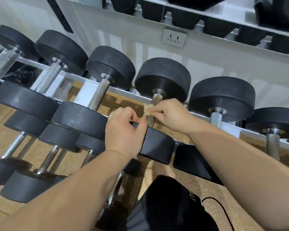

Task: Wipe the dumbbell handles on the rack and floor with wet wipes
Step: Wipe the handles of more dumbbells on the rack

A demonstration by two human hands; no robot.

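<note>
A row of black dumbbells with knurled steel handles lies across a white rack [77, 80]. My right hand [171, 114] pinches a small crumpled wet wipe [148, 109] against the handle [154, 104] of the middle dumbbell. My left hand [123, 132] rests on that dumbbell's near black head [158, 145], thumb and forefinger close together near the wipe's lower end. Whether the left fingers touch the wipe is unclear. Smaller dumbbells [47, 157] lie below at the left.
More dumbbells sit on either side: one handle [98, 95] to the left, another handle [215, 119] to the right. A wall socket [173, 38] and a mirror are behind the rack. A black bench pad [195, 164] and my dark-clothed knee [170, 205] are below.
</note>
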